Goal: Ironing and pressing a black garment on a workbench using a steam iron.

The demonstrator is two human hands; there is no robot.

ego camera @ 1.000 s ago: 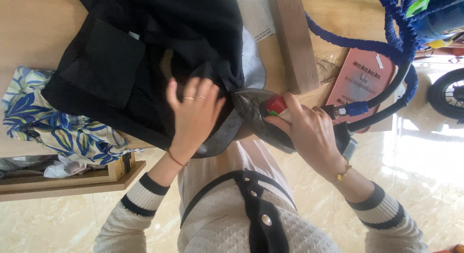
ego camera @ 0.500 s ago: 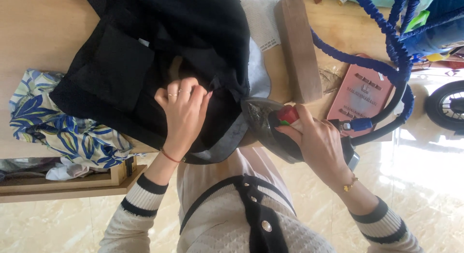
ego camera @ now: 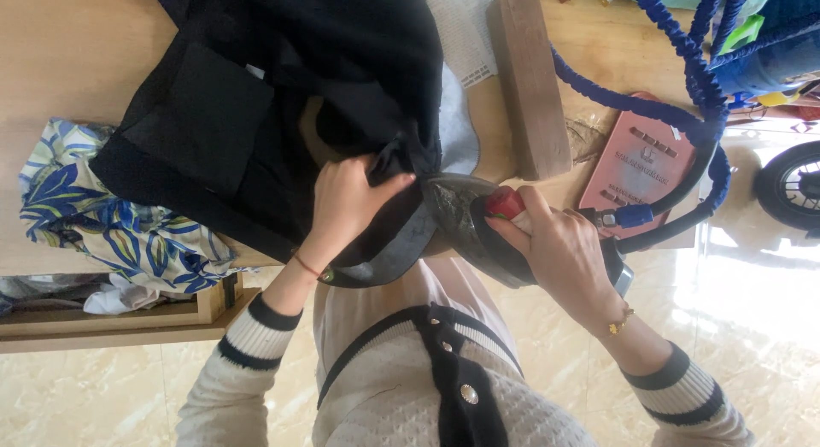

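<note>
From up here I see my left hand (ego camera: 346, 199) closed on a fold of the black garment (ego camera: 282, 114), fingers curled in and pinching the cloth near its lower edge, just where the fabric meets the nose of the iron (ego camera: 478, 229). My right hand (ego camera: 555, 255) is wrapped around the iron's handle, thumb by the red knob, grip fully closed; the iron's shiny soleplate faces the garment and touches or nearly touches the bunched edge, though I cannot tell whether it lies flat on it. The garment itself is spread over the wooden table (ego camera: 68, 62), most of it heaped and rumpled above my left hand, with a square pocket showing on the left part. I judge the pressing is at an early or middle stage: the section at the iron is only being gathered and held, and the large dark mass further up looks creased, so much of it seems left to do. A blue-and-white patterned cloth (ego camera: 111, 216) lies beside the garment on the left, a wooden block (ego camera: 530, 79) stands near the iron, and a blue braided cord (ego camera: 683, 62) loops past a pink card (ego camera: 632, 165) on the right.
</note>
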